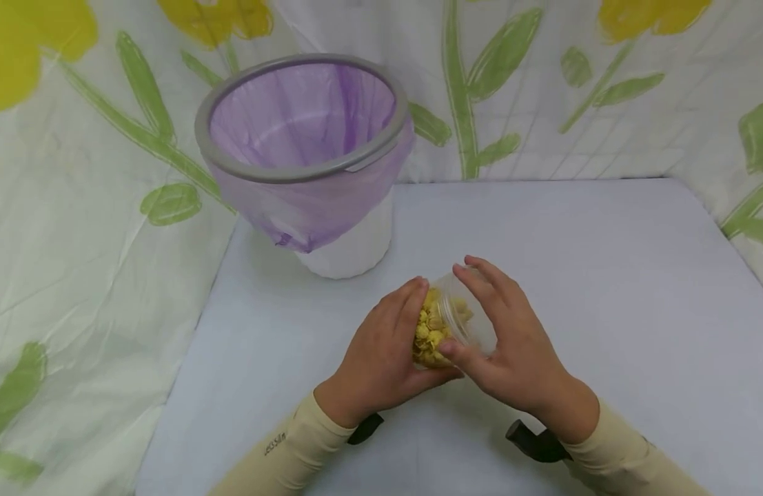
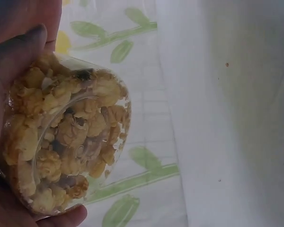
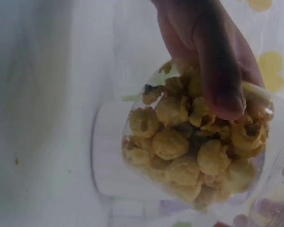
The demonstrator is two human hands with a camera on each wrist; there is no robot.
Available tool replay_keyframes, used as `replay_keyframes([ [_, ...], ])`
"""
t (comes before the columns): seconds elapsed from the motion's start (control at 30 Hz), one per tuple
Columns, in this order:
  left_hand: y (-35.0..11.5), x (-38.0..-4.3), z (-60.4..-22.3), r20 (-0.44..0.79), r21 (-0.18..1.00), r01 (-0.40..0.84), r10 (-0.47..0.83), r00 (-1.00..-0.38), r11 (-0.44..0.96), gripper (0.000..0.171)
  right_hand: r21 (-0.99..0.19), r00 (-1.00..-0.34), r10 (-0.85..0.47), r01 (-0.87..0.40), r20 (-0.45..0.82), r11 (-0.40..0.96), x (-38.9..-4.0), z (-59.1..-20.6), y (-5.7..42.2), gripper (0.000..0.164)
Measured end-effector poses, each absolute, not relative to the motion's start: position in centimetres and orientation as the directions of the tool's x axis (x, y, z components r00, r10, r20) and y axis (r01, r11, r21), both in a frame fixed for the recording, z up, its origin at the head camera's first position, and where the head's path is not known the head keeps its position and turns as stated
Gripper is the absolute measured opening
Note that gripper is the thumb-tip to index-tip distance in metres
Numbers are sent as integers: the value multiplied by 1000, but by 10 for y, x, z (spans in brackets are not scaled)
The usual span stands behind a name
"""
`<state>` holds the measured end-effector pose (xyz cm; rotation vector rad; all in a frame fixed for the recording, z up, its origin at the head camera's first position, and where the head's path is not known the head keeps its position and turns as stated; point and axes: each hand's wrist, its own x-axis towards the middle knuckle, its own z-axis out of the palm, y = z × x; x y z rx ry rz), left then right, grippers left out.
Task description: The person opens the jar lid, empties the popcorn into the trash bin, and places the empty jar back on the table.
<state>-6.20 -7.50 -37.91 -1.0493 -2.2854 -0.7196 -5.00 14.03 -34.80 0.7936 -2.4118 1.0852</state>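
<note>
A clear plastic jar of yellow popcorn (image 1: pixel 432 331) lies tilted between both hands, its base toward the left and its lid end toward the right. My left hand (image 1: pixel 381 344) grips the body, thumb underneath and fingers over the far side. Around the translucent lid (image 1: pixel 482 332) my right hand (image 1: pixel 520 351) spreads its thumb and fingers, with the thumb near the rim. In the left wrist view the jar's base (image 2: pixel 75 137) faces the camera, popcorn pressed against it. The right wrist view shows the left thumb (image 3: pixel 225 90) across the jar's side.
A white bin (image 1: pixel 350 241) with a grey rim and purple liner stands behind the hands, at the table's back left. The pale table (image 1: pixel 573 275) meets a flower-printed sheet (image 1: pixel 530 124) at its back. Small crumbs (image 2: pixel 227 65) show on a pale surface.
</note>
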Motion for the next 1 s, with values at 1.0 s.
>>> replay_keyframes([
  [1.0,-91,-70,-370,78,974,211,744,-664,87,105,-486,-513,-679,-836,525,255,-57,-316,170,77],
])
